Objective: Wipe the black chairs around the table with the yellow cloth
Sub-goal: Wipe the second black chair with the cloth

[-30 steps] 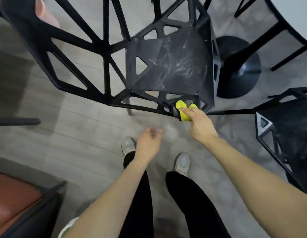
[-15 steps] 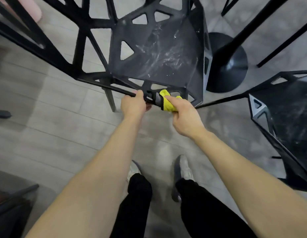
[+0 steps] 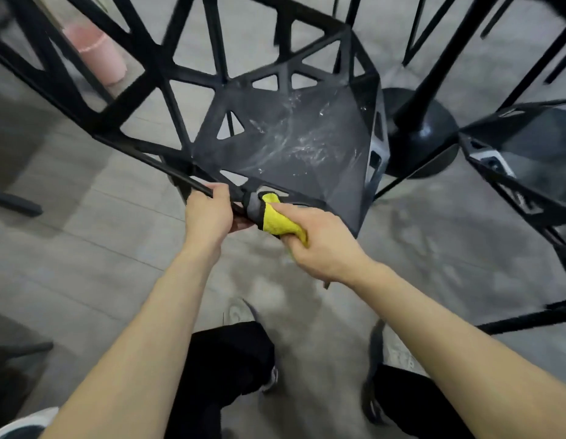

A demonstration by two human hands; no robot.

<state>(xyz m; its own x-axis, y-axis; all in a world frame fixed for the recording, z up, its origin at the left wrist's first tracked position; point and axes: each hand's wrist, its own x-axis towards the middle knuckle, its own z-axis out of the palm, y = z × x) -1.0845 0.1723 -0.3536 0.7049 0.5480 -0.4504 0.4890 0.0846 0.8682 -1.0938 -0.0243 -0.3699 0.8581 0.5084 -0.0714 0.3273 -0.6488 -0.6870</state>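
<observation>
A black chair (image 3: 294,144) with a lattice frame and a smeared seat stands in front of me. My left hand (image 3: 208,213) grips the thin black bar at the seat's near edge. Right beside it, my right hand (image 3: 319,245) holds the yellow cloth (image 3: 276,218), which is wrapped around the same frame edge. A second black chair (image 3: 525,160) stands at the right, partly cut off by the frame.
The black round table base (image 3: 424,137) sits behind the chair at the right, with thin black legs (image 3: 529,68) beyond it. A pink bin (image 3: 97,52) stands at the back left. The floor is grey tile, and my feet are just below the chair.
My left hand rose from hanging free and took hold of the chair's frame bar. My right hand slid the cloth along the near edge, and the view shifted closer.
</observation>
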